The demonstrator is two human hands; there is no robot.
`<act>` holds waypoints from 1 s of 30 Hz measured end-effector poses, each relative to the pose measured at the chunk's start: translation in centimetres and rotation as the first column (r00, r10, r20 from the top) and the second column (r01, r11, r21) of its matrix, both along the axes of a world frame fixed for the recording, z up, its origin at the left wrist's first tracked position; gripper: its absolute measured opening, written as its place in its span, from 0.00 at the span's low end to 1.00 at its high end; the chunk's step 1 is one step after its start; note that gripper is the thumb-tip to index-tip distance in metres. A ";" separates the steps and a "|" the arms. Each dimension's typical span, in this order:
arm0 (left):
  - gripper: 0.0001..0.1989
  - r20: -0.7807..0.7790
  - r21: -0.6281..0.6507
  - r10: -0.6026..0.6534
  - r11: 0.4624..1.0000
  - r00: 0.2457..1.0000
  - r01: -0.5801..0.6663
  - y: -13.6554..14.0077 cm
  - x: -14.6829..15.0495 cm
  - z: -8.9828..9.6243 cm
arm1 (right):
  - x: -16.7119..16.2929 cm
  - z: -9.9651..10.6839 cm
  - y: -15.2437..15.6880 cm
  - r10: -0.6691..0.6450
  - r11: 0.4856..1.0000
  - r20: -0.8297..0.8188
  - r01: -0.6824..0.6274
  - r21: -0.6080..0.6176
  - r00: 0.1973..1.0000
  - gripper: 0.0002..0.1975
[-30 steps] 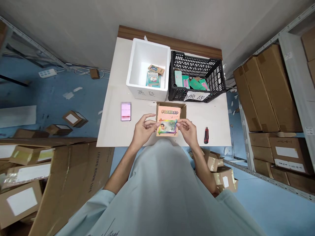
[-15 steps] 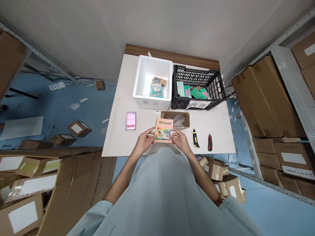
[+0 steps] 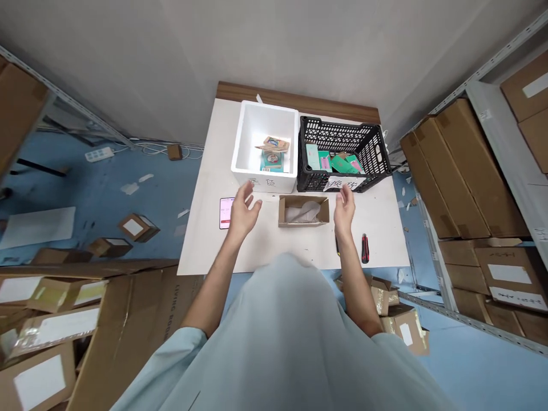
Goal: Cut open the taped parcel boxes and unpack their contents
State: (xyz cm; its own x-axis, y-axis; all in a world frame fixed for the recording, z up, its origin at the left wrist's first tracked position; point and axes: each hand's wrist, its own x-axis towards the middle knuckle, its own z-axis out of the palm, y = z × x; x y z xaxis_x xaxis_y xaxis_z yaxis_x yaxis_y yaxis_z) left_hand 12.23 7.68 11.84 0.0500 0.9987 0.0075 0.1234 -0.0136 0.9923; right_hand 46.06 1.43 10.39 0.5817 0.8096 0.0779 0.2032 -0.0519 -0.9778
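My left hand (image 3: 244, 210) is open and holds nothing, over the right side of a phone (image 3: 225, 213) with a lit pink screen. Its fingertips are near the front wall of the white foam box (image 3: 265, 184). My right hand (image 3: 345, 210), also open with nothing in it, is raised above the yellow-and-black utility knife (image 3: 337, 245), hiding most of it. Between the hands stands an open small cardboard box (image 3: 303, 225) with greyish wrapping (image 3: 303, 212) inside. In the foam box several booklets (image 3: 273, 160) lie in a loose pile, a tan one (image 3: 276, 145) near the top.
A black plastic crate (image 3: 345, 128) with green and pink packets (image 3: 342, 164) stands right of the foam box. A red-and-black utility knife (image 3: 365, 249) lies near the table's (image 3: 274, 248) front right. Cartons (image 3: 462, 171) fill the right shelf; more boxes lie on the floor.
The orange-pink booklet has left my hands, and the pile in the foam box now has another tan piece on it. My hands have moved apart and opened.
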 end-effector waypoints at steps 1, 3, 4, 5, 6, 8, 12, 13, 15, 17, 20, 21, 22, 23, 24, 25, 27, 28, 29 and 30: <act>0.38 -0.025 -0.127 0.006 0.992 1.000 -0.009 -0.6 0.2 -2.1 | 1.4 -1.7 -1.2 -0.089 0.993 0.011 0.090 -0.081 0.996 0.36; 0.40 -0.091 -0.383 -0.028 0.924 0.995 -0.009 -1.9 0.9 -5.9 | 3.2 -4.9 -3.7 -0.163 0.935 0.022 0.162 -0.316 0.986 0.35; 0.42 -0.120 -0.482 -0.064 0.876 0.991 -0.002 -2.5 1.3 -7.4 | 3.6 -6.2 -4.8 -0.152 0.915 0.004 0.142 -0.378 0.988 0.34; 0.43 -0.137 -0.548 -0.102 0.836 0.985 0.011 -3.1 1.9 -8.6 | 3.7 -7.5 -5.7 -0.128 0.898 -0.017 0.109 -0.425 0.992 0.33; 0.45 -0.142 -0.586 -0.128 0.810 0.982 0.021 -3.5 2.6 -9.7 | 3.4 -8.6 -6.4 -0.098 0.885 -0.043 0.067 -0.460 0.994 0.33; 0.47 -0.135 -0.616 -0.169 0.786 0.976 0.051 -4.2 4.0 -11.2 | 2.4 -10.3 -7.3 -0.031 0.868 -0.099 -0.023 -0.496 0.995 0.33; 0.45 -0.118 -0.602 -0.212 0.792 0.970 0.099 -4.9 6.5 -12.8 | 0.1 -12.1 -7.4 0.101 0.851 -0.192 -0.185 -0.491 0.976 0.33; 0.44 -0.124 -0.592 -0.212 0.800 0.969 0.099 -5.1 6.8 -13.0 | -0.2 -12.2 -7.3 0.130 0.852 -0.206 -0.216 -0.477 0.970 0.33; 0.40 -0.146 -0.568 -0.200 0.819 0.969 0.084 -5.9 7.0 -13.3 | -0.3 -12.1 -7.4 0.167 0.861 -0.230 -0.255 -0.440 0.959 0.33; 0.37 -0.163 -0.531 -0.161 0.846 0.973 0.051 -7.0 6.5 -13.3 | 0.0 -11.8 -8.0 0.178 0.872 -0.264 -0.276 -0.405 0.948 0.33; 0.36 -0.114 -0.464 -0.096 0.885 0.989 0.032 -9.2 5.2 -13.2 | 0.6 -11.5 -9.7 0.165 0.869 -0.293 -0.279 -0.408 0.942 0.31; 0.37 -0.074 -0.469 -0.087 0.882 0.993 0.042 -9.9 4.8 -13.2 | 0.6 -11.5 -10.3 0.159 0.863 -0.289 -0.275 -0.424 0.944 0.29; 0.37 -0.034 -0.496 -0.085 0.866 0.996 0.057 -10.6 4.6 -13.2 | 0.6 -11.7 -10.8 0.153 0.856 -0.280 -0.269 -0.441 0.948 0.28; 0.38 -0.006 -0.535 -0.082 0.842 0.997 0.066 -11.2 4.4 -13.3 | 0.5 -11.9 -11.3 0.146 0.850 -0.273 -0.262 -0.457 0.951 0.28; 0.38 0.005 -0.574 -0.075 0.816 0.997 0.064 -11.7 4.4 -13.4 | 0.3 -12.2 -11.6 0.141 0.844 -0.271 -0.259 -0.470 0.952 0.28; 0.38 -0.003 -0.602 -0.061 0.797 0.998 0.047 -12.1 4.5 -13.6 | 0.0 -12.5 -11.9 0.136 0.838 -0.273 -0.258 -0.481 0.952 0.28; 0.36 -0.059 -0.608 -0.019 0.794 0.998 -0.021 -12.6 5.0 -13.9 | -0.5 -13.3 -12.2 0.130 0.824 -0.284 -0.263 -0.502 0.950 0.29; 0.34 -0.097 -0.594 0.005 0.802 0.995 -0.062 -12.8 5.4 -14.1 | -0.8 -13.6 -12.3 0.128 0.817 -0.289 -0.266 -0.512 0.949 0.30; 0.31 -0.134 -0.583 0.029 0.806 0.991 -0.102 -12.9 5.7 -14.3 | -1.0 -14.0 -12.2 0.128 0.809 -0.292 -0.270 -0.522 0.948 0.30; 0.29 -0.168 -0.578 0.049 0.804 0.985 -0.138 -13.0 6.1 -14.5 | -1.1 -14.3 -12.2 0.128 0.801 -0.292 -0.272 -0.534 0.948 0.30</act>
